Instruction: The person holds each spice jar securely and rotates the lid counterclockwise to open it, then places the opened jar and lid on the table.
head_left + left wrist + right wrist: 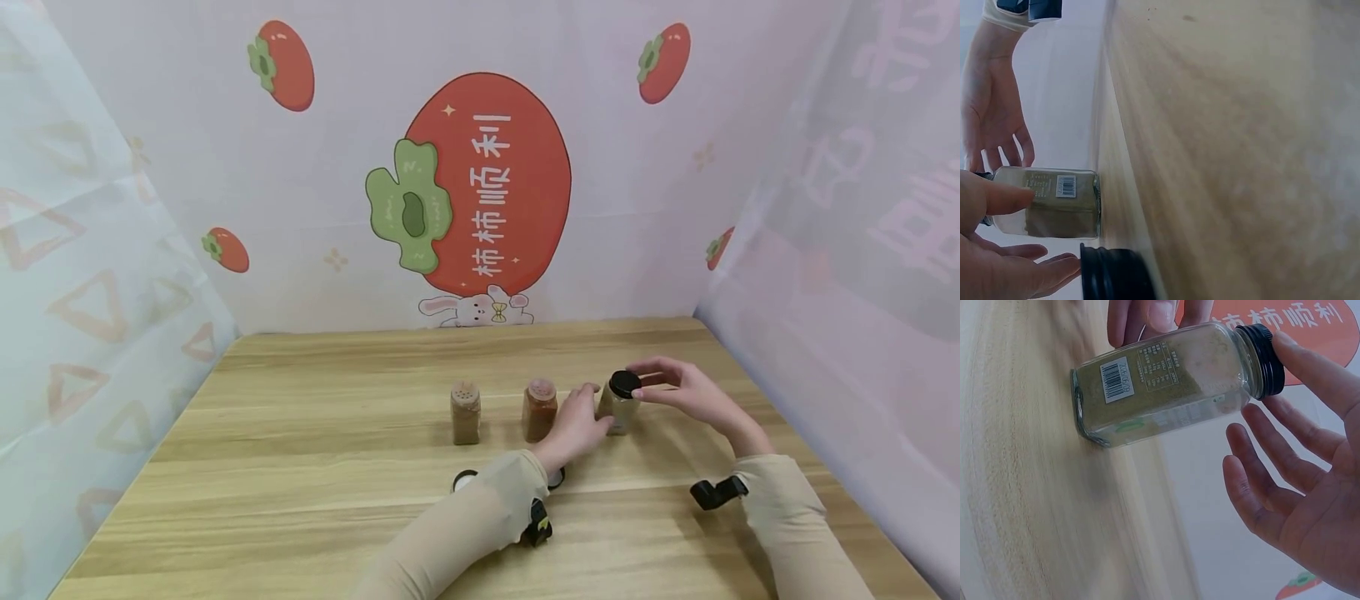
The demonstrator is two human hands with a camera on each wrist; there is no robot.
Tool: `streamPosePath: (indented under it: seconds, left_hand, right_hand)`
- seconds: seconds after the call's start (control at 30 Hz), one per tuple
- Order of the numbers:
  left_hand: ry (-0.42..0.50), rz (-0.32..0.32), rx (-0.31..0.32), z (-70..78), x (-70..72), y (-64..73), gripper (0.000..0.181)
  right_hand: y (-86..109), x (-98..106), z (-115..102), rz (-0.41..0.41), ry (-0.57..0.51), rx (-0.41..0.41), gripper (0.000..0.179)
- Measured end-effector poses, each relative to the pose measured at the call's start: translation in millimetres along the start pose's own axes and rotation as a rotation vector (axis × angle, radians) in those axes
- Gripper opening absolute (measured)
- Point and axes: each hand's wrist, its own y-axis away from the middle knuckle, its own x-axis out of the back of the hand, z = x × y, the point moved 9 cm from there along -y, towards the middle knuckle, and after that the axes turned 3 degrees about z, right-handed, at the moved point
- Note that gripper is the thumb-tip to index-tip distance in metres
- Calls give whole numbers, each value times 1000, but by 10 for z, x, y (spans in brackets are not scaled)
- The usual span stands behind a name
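A clear glass spice jar point(1154, 381) of greenish-brown powder, with a barcode label and a black lid point(1262, 361), stands at the right of the table. My left hand point(577, 427) holds its body from the left side, thumb across the glass in the left wrist view. With thumb and fingertips, my right hand point(693, 400) pinches the lid, the other fingers spread loosely below it. Left of my left hand stands an uncapped shaker jar of red-brown spice point(540, 412). Further left is another uncapped shaker jar, of tan powder point(466, 414).
Two black-rimmed lids lie on the wooden table point(300, 483) in front of the uncapped jars: a left lid point(464, 479) and a right lid point(557, 477), both partly hidden by my left arm. A printed fabric backdrop point(337, 183) encloses the back and sides.
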Motion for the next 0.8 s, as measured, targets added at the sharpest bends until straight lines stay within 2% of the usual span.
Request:
streamPosePath:
  seconds: [0.23,0.8]
  left_hand:
    - [-37,-4,0,4,-22,-10,52]
    - [-37,-16,26,55,15,-23,41]
  right_hand:
    - [-19,-37,-41,-5,8,32,44]
    - [-53,-42,-38,-8,34,32,45]
